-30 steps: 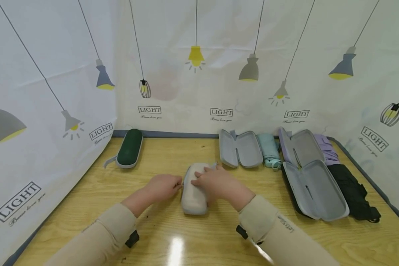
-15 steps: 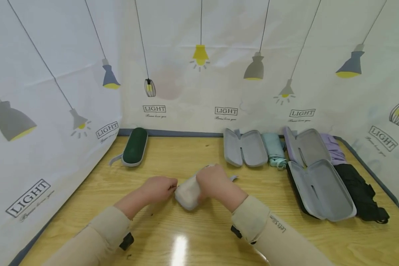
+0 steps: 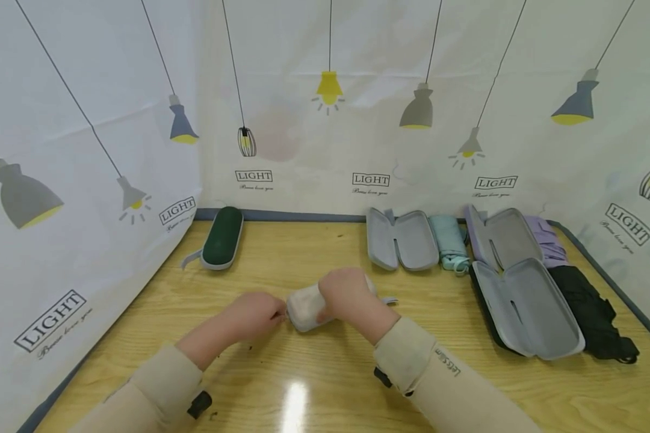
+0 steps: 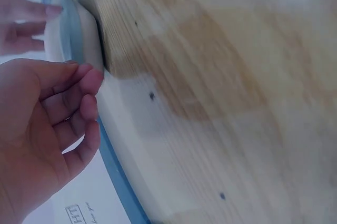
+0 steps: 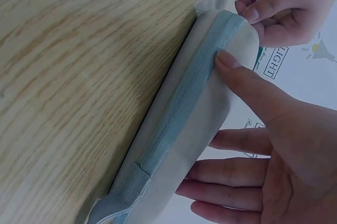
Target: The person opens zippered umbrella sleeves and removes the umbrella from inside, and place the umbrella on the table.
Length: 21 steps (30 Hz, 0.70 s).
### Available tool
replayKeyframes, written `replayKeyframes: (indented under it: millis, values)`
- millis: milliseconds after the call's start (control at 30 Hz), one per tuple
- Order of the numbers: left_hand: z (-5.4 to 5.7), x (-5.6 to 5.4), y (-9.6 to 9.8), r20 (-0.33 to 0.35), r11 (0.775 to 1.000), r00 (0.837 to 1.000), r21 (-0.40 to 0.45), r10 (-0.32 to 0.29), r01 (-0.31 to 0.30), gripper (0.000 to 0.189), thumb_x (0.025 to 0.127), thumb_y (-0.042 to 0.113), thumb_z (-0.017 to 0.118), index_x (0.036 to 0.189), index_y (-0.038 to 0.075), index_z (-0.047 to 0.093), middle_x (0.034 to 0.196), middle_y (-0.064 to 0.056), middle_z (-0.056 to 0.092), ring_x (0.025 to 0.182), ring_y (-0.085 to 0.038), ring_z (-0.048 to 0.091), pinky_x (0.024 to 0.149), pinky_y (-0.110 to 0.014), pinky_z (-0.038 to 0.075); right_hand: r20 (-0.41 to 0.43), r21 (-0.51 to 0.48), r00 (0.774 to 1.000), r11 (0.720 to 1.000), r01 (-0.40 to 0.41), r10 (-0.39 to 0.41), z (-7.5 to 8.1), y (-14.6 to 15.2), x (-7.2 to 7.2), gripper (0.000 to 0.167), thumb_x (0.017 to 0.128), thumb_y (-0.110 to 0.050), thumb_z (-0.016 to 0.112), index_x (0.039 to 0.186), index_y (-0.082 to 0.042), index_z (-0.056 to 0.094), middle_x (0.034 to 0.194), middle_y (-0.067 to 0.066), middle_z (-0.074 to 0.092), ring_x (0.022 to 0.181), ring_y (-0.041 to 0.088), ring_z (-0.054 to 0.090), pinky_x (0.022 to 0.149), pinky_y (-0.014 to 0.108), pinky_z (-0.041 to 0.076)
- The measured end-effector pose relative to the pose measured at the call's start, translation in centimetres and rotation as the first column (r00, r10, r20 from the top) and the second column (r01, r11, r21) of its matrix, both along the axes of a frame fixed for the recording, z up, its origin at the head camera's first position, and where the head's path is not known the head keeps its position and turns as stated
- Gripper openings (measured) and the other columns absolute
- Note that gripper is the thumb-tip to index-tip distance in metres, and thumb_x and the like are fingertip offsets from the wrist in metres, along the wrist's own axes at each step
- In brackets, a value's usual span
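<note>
A cream zip case [image 3: 303, 310] with a pale blue zip band [image 5: 181, 95] lies slantwise on the table, in the middle of the head view. From above, my right hand [image 3: 349, 297] grips its sides; the right wrist view shows the thumb along the zip band and the fingers on the far side. My left hand [image 3: 257, 316] pinches thumb against index finger at the case's left end, where the band runs round. The zipper pull there is mostly hidden by those fingertips. A fabric loop [image 5: 121, 203] sticks out at the opposite end of the case.
A closed green case [image 3: 223, 237] stands at the back left. Toward the right lie three opened cases with grey insides: one grey [image 3: 401, 239], one purple [image 3: 511, 237], one black [image 3: 531, 310]. Beside them are folded fabric bundles in teal [image 3: 448, 243], purple [image 3: 547, 240] and black [image 3: 593, 313].
The cream case has turned clockwise from lengthwise to nearly crosswise. My right hand has gone from spread fingers on its top to a grip round it. My left hand stays at its end.
</note>
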<state>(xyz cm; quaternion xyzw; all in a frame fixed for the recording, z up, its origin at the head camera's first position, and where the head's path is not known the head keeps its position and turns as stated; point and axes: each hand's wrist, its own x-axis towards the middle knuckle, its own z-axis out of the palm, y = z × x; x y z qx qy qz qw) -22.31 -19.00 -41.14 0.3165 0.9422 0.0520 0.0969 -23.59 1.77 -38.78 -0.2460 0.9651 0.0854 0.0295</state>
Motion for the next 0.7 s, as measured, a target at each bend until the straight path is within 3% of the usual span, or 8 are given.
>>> replayKeyframes:
  millis: [133, 333, 533, 700]
  values:
    - [0.2, 0.8, 0.5, -0.033, 0.997, 0.996, -0.023, -0.077, 0.077, 0.026, 0.096, 0.015, 0.062, 0.07, 0.016, 0.059, 0.06, 0.008, 0.047, 0.054, -0.008, 0.04, 0.055, -0.029, 0.039, 0.002, -0.002, 1.0, 1.0, 0.004, -0.004, 0.0, 0.0, -0.1, 0.052, 0.068, -0.064, 0.079, 0.086, -0.016, 0.069, 0.074, -0.002, 0.061, 0.066, 0.014, 0.057, 0.056, 0.036, 0.05]
    - [0.3, 1.7, 1.5, -0.128, 0.982, 0.974, -0.059, -0.186, 0.18, 0.026, 0.092, 0.017, 0.067, 0.068, 0.017, 0.059, 0.059, 0.008, 0.045, 0.053, -0.008, 0.037, 0.051, -0.027, 0.038, 0.012, -0.008, 1.0, 1.0, 0.008, -0.008, -0.1, -0.1, -0.1, 0.049, 0.069, -0.064, 0.078, 0.079, -0.017, 0.067, 0.071, -0.002, 0.059, 0.065, 0.015, 0.057, 0.056, 0.037, 0.05]
    - [0.2, 1.9, 2.9, -0.165, 0.974, 0.961, -0.072, -0.223, 0.214, 0.025, 0.091, 0.023, 0.069, 0.068, 0.02, 0.061, 0.059, 0.011, 0.045, 0.053, -0.006, 0.037, 0.049, -0.027, 0.038, 0.041, 0.016, 0.999, 1.0, 0.005, -0.006, 0.0, -0.2, -0.1, 0.047, 0.071, -0.063, 0.077, 0.075, -0.018, 0.065, 0.068, -0.003, 0.057, 0.063, 0.014, 0.056, 0.057, 0.038, 0.051]
    - [0.0, 2.0, 4.1, -0.243, 0.966, 0.935, -0.078, -0.257, 0.246, 0.027, 0.091, 0.027, 0.07, 0.067, 0.02, 0.06, 0.06, 0.009, 0.049, 0.052, -0.008, 0.043, 0.047, -0.032, 0.042, 0.025, 0.029, 1.0, 1.0, -0.008, 0.007, -0.1, -0.3, -0.2, 0.046, 0.073, -0.061, 0.077, 0.079, -0.016, 0.068, 0.075, -0.001, 0.062, 0.069, 0.016, 0.06, 0.06, 0.039, 0.052]
